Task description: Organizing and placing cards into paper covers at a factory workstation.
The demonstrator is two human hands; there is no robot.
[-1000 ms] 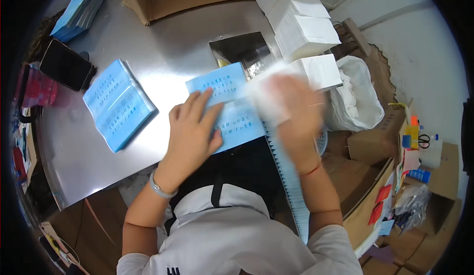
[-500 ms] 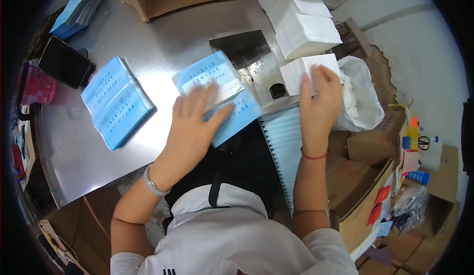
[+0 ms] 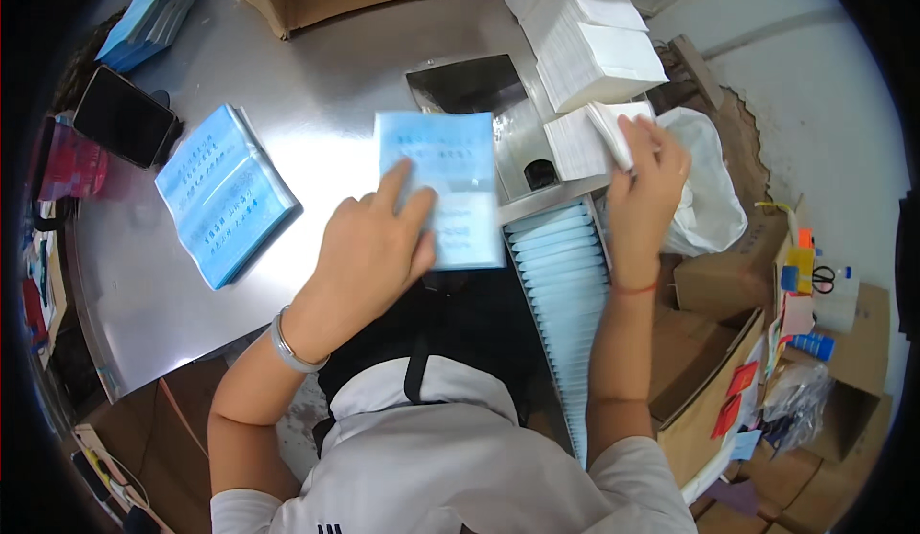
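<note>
The left hand (image 3: 372,247), fingers spread, lies over the blue packet (image 3: 462,172) near centre, toward 12 o'clock; the right hand (image 3: 648,184) pinches white sheets (image 3: 609,136) at 2. Toward 4, a trough (image 3: 603,230) holds pale-blue packets (image 3: 548,280).

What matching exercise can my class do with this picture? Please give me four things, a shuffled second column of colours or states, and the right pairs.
Things:
1. Phone
2. Left hand
3. Bag
4. Right hand

Matches:
A. touching a blue packet
B. white, partly behind a hand
C. holding white sheets
D. dark-screened

Pairs: 1-D, 2-A, 3-B, 4-C
</note>
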